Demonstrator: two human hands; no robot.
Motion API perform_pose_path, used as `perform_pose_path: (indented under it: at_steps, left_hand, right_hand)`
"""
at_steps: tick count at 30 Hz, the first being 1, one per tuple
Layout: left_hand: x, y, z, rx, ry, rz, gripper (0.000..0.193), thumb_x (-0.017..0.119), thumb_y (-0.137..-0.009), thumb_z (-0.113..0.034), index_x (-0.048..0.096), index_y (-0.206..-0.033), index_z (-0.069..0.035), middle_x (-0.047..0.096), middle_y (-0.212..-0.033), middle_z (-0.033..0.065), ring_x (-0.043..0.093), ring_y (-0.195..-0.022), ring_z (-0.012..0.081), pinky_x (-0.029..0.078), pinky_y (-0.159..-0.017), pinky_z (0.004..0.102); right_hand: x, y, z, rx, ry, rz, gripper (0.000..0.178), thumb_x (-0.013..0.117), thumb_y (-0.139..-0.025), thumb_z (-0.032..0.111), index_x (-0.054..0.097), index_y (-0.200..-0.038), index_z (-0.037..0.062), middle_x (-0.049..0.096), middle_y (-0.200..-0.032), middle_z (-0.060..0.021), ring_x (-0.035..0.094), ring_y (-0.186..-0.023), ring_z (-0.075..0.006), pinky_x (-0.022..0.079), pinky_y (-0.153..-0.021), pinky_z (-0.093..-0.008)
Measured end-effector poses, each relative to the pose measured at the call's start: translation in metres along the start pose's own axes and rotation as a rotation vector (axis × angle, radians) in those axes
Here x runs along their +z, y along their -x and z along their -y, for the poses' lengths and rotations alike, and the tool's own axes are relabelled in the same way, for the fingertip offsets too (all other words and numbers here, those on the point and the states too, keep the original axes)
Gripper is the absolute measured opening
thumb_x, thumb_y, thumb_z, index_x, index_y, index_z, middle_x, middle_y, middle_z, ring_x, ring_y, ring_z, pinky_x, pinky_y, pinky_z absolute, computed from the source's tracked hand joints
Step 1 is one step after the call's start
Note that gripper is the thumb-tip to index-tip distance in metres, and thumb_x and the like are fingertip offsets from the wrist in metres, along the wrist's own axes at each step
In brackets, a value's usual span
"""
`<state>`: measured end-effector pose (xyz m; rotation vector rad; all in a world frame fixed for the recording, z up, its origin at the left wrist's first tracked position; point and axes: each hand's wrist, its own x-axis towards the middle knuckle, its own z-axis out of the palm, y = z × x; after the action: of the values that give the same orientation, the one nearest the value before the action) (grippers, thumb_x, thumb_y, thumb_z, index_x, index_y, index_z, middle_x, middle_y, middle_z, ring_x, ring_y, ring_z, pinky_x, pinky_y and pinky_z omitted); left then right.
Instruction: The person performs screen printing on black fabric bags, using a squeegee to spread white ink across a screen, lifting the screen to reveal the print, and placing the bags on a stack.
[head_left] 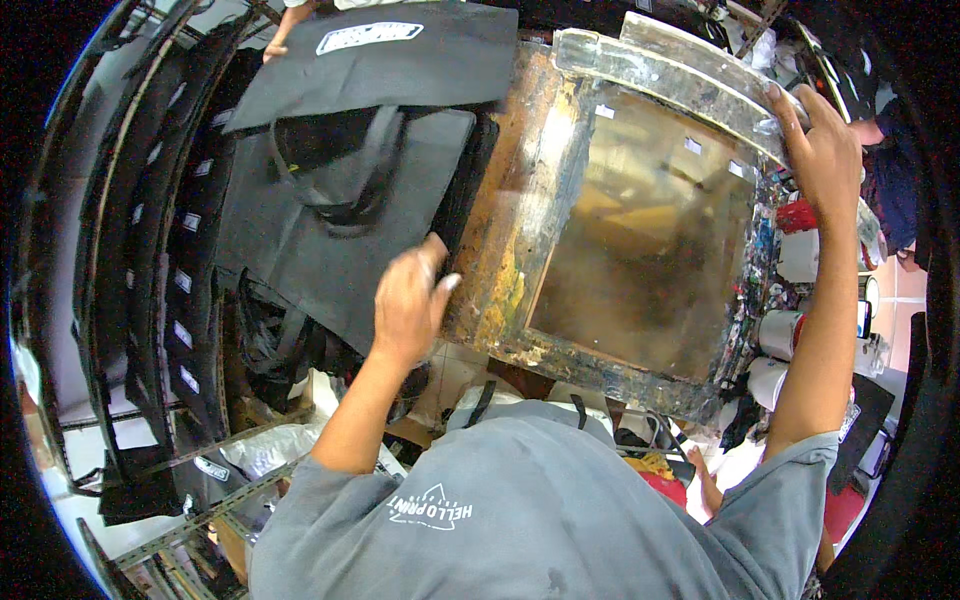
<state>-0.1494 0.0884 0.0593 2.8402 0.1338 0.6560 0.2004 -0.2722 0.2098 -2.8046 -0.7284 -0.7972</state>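
Note:
My left hand (pixel 408 305) is beside the right edge of a stack of black bags (pixel 345 260), thumb apart from its slightly blurred fingers. Nothing shows in its grasp, and whether the fingertips touch the bags I cannot tell. The top bag's strap handles (pixel 360 180) lie looped and blurred. My right hand (pixel 825 150) is closed around the right end of a worn, paint-stained screen printing frame (pixel 670 85), which is tilted up at the far side. Below it lies a brownish glassy panel (pixel 650 240) in a stained wooden border, with small white tags on it.
At the far left another person's hand (pixel 275 48) is at a black bag with a white print (pixel 400 70). Black bags hang on racks (pixel 130 250) to the left. Paint containers (pixel 780 335) crowd the right side. A metal shelf (pixel 200 520) stands at lower left.

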Motion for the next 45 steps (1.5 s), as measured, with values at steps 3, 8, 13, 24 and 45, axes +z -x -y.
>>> perform_pose_path:
  at_steps: [3,8,13,24,45]
  left_hand:
    - [0.026,-0.011,0.048,-0.234,-0.388,0.096,0.071,0.072,-0.093,-0.041,0.048,-0.146,0.000,0.060,-0.136,0.0185,0.062,-0.116,0.0366,0.052,-0.098,0.0468]
    - [0.055,0.003,0.103,-0.435,-0.313,0.347,0.051,0.055,-0.104,-0.041,0.060,-0.138,-0.003,0.070,-0.116,0.0188,0.070,-0.103,0.0373,0.058,-0.087,0.0471]
    - [-0.018,-0.071,0.013,-0.044,-0.042,0.474,0.043,0.045,-0.107,-0.029,0.066,-0.124,0.005,0.071,-0.107,0.0271,0.069,-0.094,0.0453,0.056,-0.084,0.0519]
    - [0.232,-0.100,-0.220,0.100,0.593,0.616,0.071,0.048,-0.102,-0.059,0.059,-0.140,0.000,0.061,-0.137,0.0272,0.054,-0.131,0.0441,0.042,-0.110,0.0517]
    - [0.314,-0.102,-0.184,0.403,0.192,0.443,0.102,0.058,-0.077,-0.086,0.042,-0.159,-0.027,0.023,-0.170,0.0161,0.010,-0.155,0.0532,-0.003,-0.115,0.0792]
  right_hand:
    - [0.002,0.000,0.000,0.001,-0.004,-0.009,0.070,0.053,-0.097,0.064,0.069,-0.120,-0.0004,0.070,-0.115,-0.0218,0.066,-0.108,-0.0404,0.048,-0.095,-0.0477]
    - [0.001,-0.002,0.009,-0.037,-0.020,-0.045,0.059,0.058,-0.099,0.055,0.069,-0.110,-0.0018,0.070,-0.107,-0.0232,0.066,-0.101,-0.0414,0.050,-0.088,-0.0451]
    - [0.005,0.008,0.002,-0.036,0.045,-0.100,0.071,0.054,-0.096,0.065,0.071,-0.117,-0.0003,0.072,-0.116,-0.0206,0.068,-0.109,-0.0373,0.049,-0.095,-0.0476]
    - [0.007,0.004,0.006,-0.071,0.034,-0.093,0.078,0.048,-0.095,0.074,0.075,-0.112,0.0032,0.074,-0.106,-0.0203,0.071,-0.102,-0.0366,0.048,-0.090,-0.0537]
    - [-0.034,-0.047,0.009,0.023,-0.127,0.234,0.086,0.036,-0.096,0.079,0.068,-0.078,0.0006,0.069,-0.082,-0.0175,0.066,-0.080,-0.0280,0.046,-0.076,-0.0445]
